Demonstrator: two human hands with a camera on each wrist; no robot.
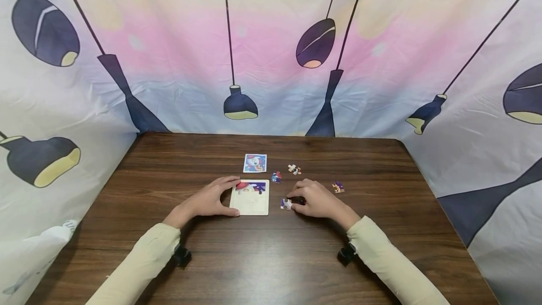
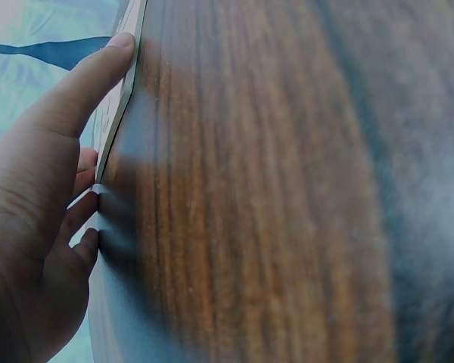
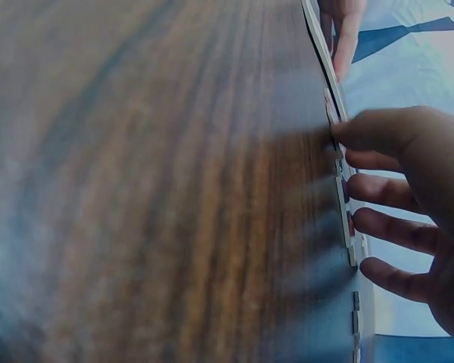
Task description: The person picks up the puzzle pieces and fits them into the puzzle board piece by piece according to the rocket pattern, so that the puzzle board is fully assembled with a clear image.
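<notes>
In the head view, a square jigsaw puzzle board [image 1: 253, 206] lies on the table, its upper part filled with red, white and purple picture pieces. My left hand [image 1: 213, 198] holds the board's left side, thumb at the lower corner and fingers at the upper one. In the left wrist view its thumb [image 2: 98, 72] lies along the board's edge [image 2: 121, 106]. Right of the board, my right hand [image 1: 315, 199] pinches a purple-and-white puzzle piece [image 1: 285, 204] on the table, between thumb and index finger. The other fingers of that hand [image 3: 408, 212] are bent in the right wrist view.
A small picture card [image 1: 255, 163] of a white character lies behind the board. Loose puzzle pieces lie nearby: a red-and-blue piece [image 1: 276, 177], white interlocking pieces [image 1: 294, 169] and a purple-and-orange piece [image 1: 338, 187]. Beyond the table [image 1: 262, 267] hangs a lamp-printed cloth [image 1: 182, 60].
</notes>
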